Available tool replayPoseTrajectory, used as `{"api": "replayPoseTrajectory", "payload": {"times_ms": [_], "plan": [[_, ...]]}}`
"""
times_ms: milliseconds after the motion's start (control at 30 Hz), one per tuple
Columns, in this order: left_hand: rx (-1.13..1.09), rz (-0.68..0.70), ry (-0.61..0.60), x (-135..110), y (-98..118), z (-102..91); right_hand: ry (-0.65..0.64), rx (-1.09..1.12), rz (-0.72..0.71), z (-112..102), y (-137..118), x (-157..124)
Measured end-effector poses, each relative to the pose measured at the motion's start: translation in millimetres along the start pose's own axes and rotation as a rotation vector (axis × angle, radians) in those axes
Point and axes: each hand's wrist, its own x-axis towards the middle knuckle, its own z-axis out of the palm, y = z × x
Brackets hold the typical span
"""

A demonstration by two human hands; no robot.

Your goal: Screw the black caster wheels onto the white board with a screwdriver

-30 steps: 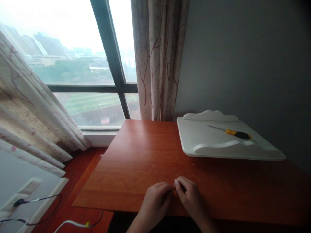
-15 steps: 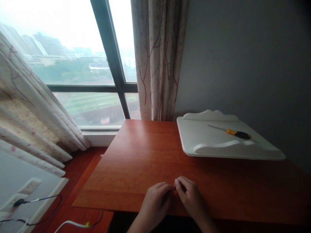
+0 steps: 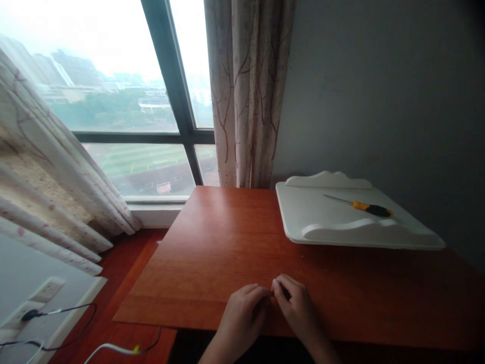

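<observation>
My left hand [image 3: 243, 309] and my right hand [image 3: 294, 302] meet fingertip to fingertip above the near edge of the brown wooden table [image 3: 212, 237]. Both are closed in a pinch, thumb against fingers. Whatever lies between the fingertips, if anything, is too small and dark to make out. Beyond my right hand, a white tray-like board [image 3: 314, 202] with wavy raised sides rests on the table. On that board lies a screwdriver [image 3: 373, 209] with a yellow and black handle, its shaft pointing left.
A window [image 3: 125, 167] with patterned curtains [image 3: 246, 101] stands behind the table. At the lower left, a wall socket [image 3: 49, 290] has a black plug [image 3: 30, 316] in it. A white cable [image 3: 109, 348] runs near the table's left corner.
</observation>
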Motion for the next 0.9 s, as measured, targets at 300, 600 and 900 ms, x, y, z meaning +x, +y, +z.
{"api": "replayPoseTrajectory", "payload": {"times_ms": [300, 600, 900], "plan": [[0.028, -0.002, -0.006, -1.7, -1.9, 2.0, 0.020, 0.003, -0.003, 0.4, -1.8, 0.9], [0.042, 0.015, -0.013, -0.9, -2.0, 0.6, 0.012, -0.008, -0.007, 0.1, -1.0, 0.8], [0.046, 0.020, -0.010, -0.6, 0.1, 0.0, -0.002, -0.008, 0.005, -0.7, -2.9, 0.6]]}}
